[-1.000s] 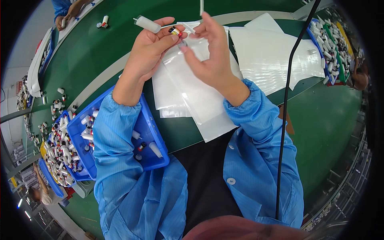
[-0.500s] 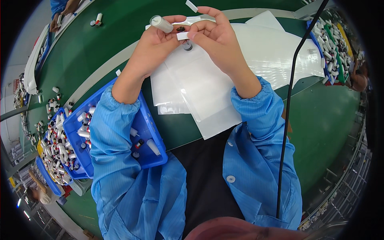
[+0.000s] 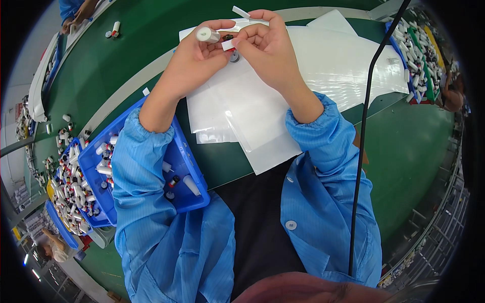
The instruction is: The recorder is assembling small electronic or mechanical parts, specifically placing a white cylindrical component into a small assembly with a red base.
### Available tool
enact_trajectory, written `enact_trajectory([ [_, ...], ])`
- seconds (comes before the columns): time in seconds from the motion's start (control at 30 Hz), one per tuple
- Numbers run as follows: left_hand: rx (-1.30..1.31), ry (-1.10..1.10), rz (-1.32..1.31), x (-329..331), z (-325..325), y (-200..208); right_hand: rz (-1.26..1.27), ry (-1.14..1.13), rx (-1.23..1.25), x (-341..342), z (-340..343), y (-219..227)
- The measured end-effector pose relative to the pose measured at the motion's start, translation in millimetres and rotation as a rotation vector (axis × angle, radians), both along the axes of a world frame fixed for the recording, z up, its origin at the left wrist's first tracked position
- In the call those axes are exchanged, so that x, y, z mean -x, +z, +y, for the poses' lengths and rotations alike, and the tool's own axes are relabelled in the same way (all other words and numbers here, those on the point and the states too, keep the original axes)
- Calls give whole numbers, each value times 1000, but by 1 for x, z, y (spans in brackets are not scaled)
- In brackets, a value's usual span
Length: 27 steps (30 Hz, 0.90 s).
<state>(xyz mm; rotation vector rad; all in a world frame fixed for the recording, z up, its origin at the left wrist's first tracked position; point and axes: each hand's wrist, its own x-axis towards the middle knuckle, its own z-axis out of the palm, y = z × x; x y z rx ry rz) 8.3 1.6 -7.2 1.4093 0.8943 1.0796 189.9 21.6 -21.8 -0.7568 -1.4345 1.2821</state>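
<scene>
- the left hand is closed around a small white tube, its round cap end sticking out above the thumb and first finger.
- the right hand sits just right of the tube, fingertips pinched together on a small white strip that touches the tube's side; a second white tab pokes up above the knuckles.
- both hands hover over a stack of clear plastic bags lying on the green table; the tube is held above the far edge of that stack.
- a small dark round piece shows just below the tube, between the two hands; whether it rests on the bags or is held i cannot tell.
- left of the bags, a blue tray lies under the left forearm, with a few white tubes in it.
- further left of the bags, more trays hold heaps of small white and dark tubes.
- right of the bags, a black cable runs down past the right sleeve.
</scene>
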Motion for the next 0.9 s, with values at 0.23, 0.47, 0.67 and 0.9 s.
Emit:
enact_trajectory([
  [0.23,58,55,30,0,-2,12,-60,-46,-137,-2,-2,1],
  [0.47,98,-79,-166,-3,-10,24,257,165,347,-17,2,10],
  [0.67,-36,142,-53,26,-5,54,377,153,361,-9,11,-1],
  [0.9,-42,636,1197,255,4,68,141,-2,86,2,-2,5],
])
